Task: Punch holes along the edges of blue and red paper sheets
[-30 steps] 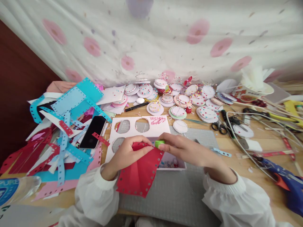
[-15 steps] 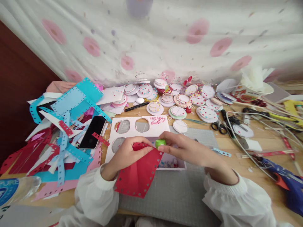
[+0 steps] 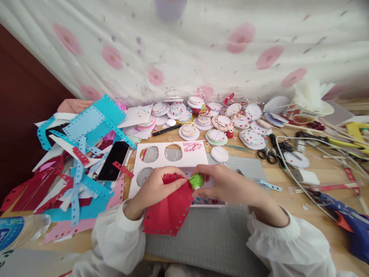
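My left hand (image 3: pixel 157 187) pinches the top edge of a sheet of red paper (image 3: pixel 170 209) between thumb and fingers. Small holes run along the sheet's borders, and its lower part hangs over the mat. A small green hole punch (image 3: pixel 196 181) sits at the paper's upper right corner, with my right hand (image 3: pixel 227 184) closed around it, thumb below and fingers above. Under both hands lies a shallow white box (image 3: pixel 211 206) holding small colourful bits, partly covered by the hands. White card with round cut-outs (image 3: pixel 157 143) lies just behind my left hand.
Punched strips and paper scraps (image 3: pixel 77 181) heap on the left around a black phone (image 3: pixel 113 161). A plastic bottle (image 3: pixel 24 231) lies at lower left. Several decorated paper discs (image 3: pixel 250 138) line the back. Scissors (image 3: pixel 266 155), a white cable and a glue gun (image 3: pixel 343 215) lie right.
The green hole punch has turned in my right hand, showing more of its body. My right fingers have shifted around it, and the red paper has moved slightly up.
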`<act>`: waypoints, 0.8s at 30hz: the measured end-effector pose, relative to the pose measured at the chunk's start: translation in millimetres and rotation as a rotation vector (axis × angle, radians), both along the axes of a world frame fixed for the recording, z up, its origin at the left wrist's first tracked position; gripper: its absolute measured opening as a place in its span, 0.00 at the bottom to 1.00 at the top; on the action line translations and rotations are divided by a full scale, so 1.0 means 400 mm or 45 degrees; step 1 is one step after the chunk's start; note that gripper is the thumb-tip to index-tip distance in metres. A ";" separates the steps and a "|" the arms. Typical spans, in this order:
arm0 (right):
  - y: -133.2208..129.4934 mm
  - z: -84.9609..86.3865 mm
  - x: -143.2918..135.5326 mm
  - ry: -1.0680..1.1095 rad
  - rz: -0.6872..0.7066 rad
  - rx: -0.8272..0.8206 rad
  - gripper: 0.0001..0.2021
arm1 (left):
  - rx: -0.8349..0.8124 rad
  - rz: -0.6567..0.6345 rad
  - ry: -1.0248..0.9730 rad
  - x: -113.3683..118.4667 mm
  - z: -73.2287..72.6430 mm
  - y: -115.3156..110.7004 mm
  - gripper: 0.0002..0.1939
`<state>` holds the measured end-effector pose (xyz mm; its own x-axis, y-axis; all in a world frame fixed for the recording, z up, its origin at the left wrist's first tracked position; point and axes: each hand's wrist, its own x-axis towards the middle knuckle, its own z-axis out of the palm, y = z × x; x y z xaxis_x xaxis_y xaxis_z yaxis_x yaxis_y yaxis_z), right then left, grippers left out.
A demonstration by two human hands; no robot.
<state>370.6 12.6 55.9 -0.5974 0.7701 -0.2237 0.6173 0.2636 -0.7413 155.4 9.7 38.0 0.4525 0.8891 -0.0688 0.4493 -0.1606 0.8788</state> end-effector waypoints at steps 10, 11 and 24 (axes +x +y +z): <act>0.001 -0.005 -0.011 0.059 0.027 -0.053 0.14 | 0.140 -0.068 -0.012 0.001 -0.011 -0.002 0.05; 0.001 -0.005 -0.011 0.054 0.024 -0.072 0.14 | 0.143 -0.068 -0.014 0.000 -0.011 -0.003 0.05; -0.006 -0.027 -0.035 0.111 -0.018 -0.077 0.13 | 0.128 -0.020 -0.022 -0.003 -0.003 -0.002 0.05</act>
<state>356.7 10.1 45.1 -0.6060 0.7651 -0.2176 0.5529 0.2085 -0.8068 154.1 8.8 36.6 0.4671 0.8838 0.0281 0.4312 -0.2554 0.8654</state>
